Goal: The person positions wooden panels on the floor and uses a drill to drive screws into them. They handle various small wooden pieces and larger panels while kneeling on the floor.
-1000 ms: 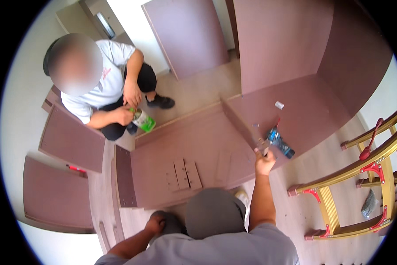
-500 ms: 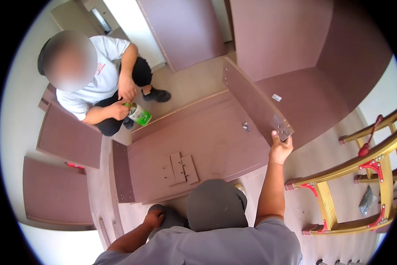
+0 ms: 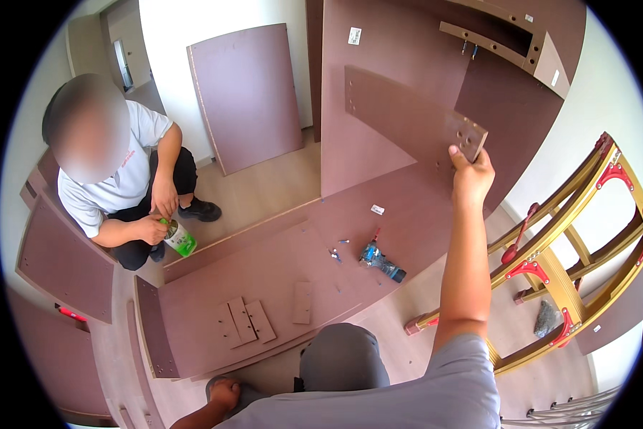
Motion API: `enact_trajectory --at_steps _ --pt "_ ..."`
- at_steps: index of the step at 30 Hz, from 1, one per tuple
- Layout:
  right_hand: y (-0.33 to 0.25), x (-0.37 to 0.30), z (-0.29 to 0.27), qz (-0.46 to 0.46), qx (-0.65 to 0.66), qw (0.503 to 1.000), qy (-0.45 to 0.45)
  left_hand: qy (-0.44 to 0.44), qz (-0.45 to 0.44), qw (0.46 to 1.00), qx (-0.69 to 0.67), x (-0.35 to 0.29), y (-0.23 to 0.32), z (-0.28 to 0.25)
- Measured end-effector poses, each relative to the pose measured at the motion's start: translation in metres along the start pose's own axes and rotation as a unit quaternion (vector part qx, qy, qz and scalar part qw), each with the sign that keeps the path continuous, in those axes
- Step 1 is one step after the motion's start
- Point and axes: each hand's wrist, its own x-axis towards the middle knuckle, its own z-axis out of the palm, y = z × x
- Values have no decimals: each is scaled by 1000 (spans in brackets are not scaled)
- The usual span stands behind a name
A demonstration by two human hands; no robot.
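right hand (image 3: 471,175) up at arm's reach, fingers (image 3: 458,159) curled around the drilled end of a long brown panel (image 3: 400,114). the panel stands on edge, raised off the floor, and runs from my grip back toward the tall board leaning against the wall (image 3: 364,43). holes show near the held corner.

left hand (image 3: 225,393) down low by the bottom edge, resting on the floor beside my knee; cannot tell whether its fingers are spread or pressed together.

below the raised panel a large brown board (image 3: 264,272) lies flat on the floor. on it: a blue power drill (image 3: 380,261), a few small screws (image 3: 335,254) just beside the drill, and some short flat pieces (image 3: 246,322) near its front edge.

another person (image 3: 121,186) crouches at the far left, both hands on a green and white can (image 3: 180,238). a gold and red stepladder (image 3: 564,264) lies at my right.
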Motion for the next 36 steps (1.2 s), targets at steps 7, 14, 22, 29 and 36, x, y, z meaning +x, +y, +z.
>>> enact_trajectory --at_steps 7,14,22,29,36 --pt "-44 48 44 11 30 999 7 26 7 999 -20 0 -18 7" --pt "-72 72 57 -12 19 1000 16 45 4 999 -23 -2 -9 -2" --pt "-71 81 65 -34 29 999 17 55 36 997 -29 -4 1 -8" --pt "-74 78 76 -2 50 999 20 60 28 997 -29 -6 0 -13" --pt "-92 91 84 -7 77 997 28 74 24 997 -16 -4 -3 -9"
